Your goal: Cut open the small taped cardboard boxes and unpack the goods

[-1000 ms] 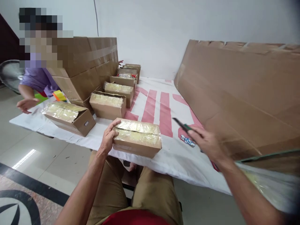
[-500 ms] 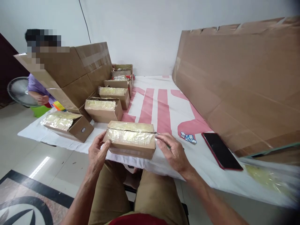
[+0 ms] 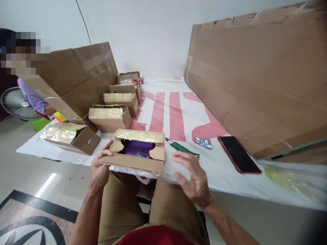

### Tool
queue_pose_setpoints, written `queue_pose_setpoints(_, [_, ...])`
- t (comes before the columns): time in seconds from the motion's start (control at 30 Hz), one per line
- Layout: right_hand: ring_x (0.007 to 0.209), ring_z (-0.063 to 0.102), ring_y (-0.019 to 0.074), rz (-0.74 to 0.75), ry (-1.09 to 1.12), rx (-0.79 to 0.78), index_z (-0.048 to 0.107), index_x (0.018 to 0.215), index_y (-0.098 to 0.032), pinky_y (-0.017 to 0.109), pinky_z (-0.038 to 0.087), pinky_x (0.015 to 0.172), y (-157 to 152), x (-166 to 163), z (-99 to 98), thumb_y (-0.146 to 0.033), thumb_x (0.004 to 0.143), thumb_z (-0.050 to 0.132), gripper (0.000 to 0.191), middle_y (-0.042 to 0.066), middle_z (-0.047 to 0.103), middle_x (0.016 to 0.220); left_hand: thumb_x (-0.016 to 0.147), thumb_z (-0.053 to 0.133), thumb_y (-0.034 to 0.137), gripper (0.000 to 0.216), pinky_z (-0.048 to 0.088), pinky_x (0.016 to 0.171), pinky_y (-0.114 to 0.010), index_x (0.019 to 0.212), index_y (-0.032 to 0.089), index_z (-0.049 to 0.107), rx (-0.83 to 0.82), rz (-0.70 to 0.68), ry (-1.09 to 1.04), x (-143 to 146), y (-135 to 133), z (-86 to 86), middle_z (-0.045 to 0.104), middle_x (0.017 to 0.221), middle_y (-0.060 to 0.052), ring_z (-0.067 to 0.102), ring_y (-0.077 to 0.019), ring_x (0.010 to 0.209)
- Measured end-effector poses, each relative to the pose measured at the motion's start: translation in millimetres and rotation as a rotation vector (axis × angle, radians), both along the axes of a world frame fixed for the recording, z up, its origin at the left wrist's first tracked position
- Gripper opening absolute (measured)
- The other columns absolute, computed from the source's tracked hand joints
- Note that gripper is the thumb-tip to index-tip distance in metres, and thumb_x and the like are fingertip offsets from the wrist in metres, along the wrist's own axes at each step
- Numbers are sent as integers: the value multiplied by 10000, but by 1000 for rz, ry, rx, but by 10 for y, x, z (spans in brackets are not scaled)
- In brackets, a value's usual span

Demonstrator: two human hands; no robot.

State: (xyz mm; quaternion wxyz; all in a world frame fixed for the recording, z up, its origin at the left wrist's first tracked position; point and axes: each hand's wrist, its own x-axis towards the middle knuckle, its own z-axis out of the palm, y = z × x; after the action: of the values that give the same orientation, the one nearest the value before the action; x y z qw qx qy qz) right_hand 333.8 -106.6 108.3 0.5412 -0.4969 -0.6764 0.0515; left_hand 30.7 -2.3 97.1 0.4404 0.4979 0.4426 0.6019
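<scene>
A small cardboard box (image 3: 138, 162) sits at the table's near edge with its near flap folded down toward me, showing something purple (image 3: 138, 148) inside. My left hand (image 3: 100, 166) grips the box's left corner and the lowered flap. My right hand (image 3: 191, 177) hovers just right of the box with fingers spread, holding nothing. A green-handled cutter (image 3: 182, 148) lies on the white cloth beside the box's right end.
Several taped small boxes (image 3: 110, 117) line the left side, next to big cartons (image 3: 74, 81). A large flat cardboard sheet (image 3: 255, 78) leans at the right. A phone (image 3: 238, 159) and a small wrapper (image 3: 203, 142) lie on the cloth (image 3: 176, 112). Another person (image 3: 30, 98) stands at far left by a fan (image 3: 12, 103).
The cutter has left my right hand and lies on the cloth. The box's taped top has been split and its near flap pulled down. My right hand has drawn back.
</scene>
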Motion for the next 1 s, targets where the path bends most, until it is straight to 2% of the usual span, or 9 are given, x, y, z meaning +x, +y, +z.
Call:
queue_pose_setpoints(0.1, [1004,713,255,-151,301,-326,714,1027,-232,383,552,885,48,184,-207,-367,971,557,214,85,768,1067,514,972,511,503,532,981,-367,679,194,618,-24,56,-43,9,15,40,669,1431,-105,649,-320,1258])
queue_pose_setpoints(0.17, [857,717,224,-104,408,-471,721,960,-212,338,565,775,135,227,-400,-371,919,576,219,66,772,941,525,966,482,487,521,1030,-403,678,201,599,-11,90,-53,33,31,60,719,1349,-89,667,-308,1230])
queue_pose_setpoints(0.23, [734,697,195,-10,440,-519,728,909,-201,314,560,706,213,190,-570,-333,861,582,202,41,759,823,575,942,425,437,485,1103,-429,682,209,578,21,118,-44,56,45,64,748,1291,-69,658,-293,1257])
queue_pose_setpoints(0.33, [671,683,173,61,457,-524,742,881,-209,299,563,683,247,54,-685,-286,836,582,183,13,748,754,643,885,350,365,452,1157,-458,698,220,548,54,136,5,71,54,50,756,1275,-55,635,-284,1310])
queue_pose_setpoints(0.47, [752,716,183,62,430,-416,745,933,-222,294,583,705,170,-95,-660,-268,862,617,153,43,784,895,672,841,336,336,433,1178,-512,717,224,528,58,145,63,91,35,47,748,1297,-59,633,-299,1321])
queue_pose_setpoints(0.6, [803,739,207,-14,258,-233,732,976,-241,341,608,789,160,-174,-678,-186,868,596,182,68,787,998,643,875,356,356,382,1216,-524,715,220,554,42,141,16,128,-4,74,741,1315,-68,631,-305,1321])
queue_pose_setpoints(0.8, [886,745,225,-128,175,-208,688,866,-255,333,591,797,305,-287,-734,-147,893,521,201,69,779,933,586,938,461,443,412,1196,-487,699,217,586,48,138,4,127,-24,81,744,1317,-67,636,-302,1308])
queue_pose_setpoints(0.9, [783,728,193,-218,180,-228,643,866,-243,284,570,699,316,-170,-717,-205,928,496,164,60,755,876,589,938,448,422,431,1185,-477,689,216,600,42,146,-15,112,-43,73,766,1257,-66,664,-293,1263])
queue_pose_setpoints(1.0, [729,709,171,-352,140,-269,624,899,-229,267,557,695,227,228,-667,-276,961,475,167,53,747,888,633,923,408,358,430,1200,-449,713,215,632,46,162,-16,116,-103,69,768,1246,-59,685,-267,1227])
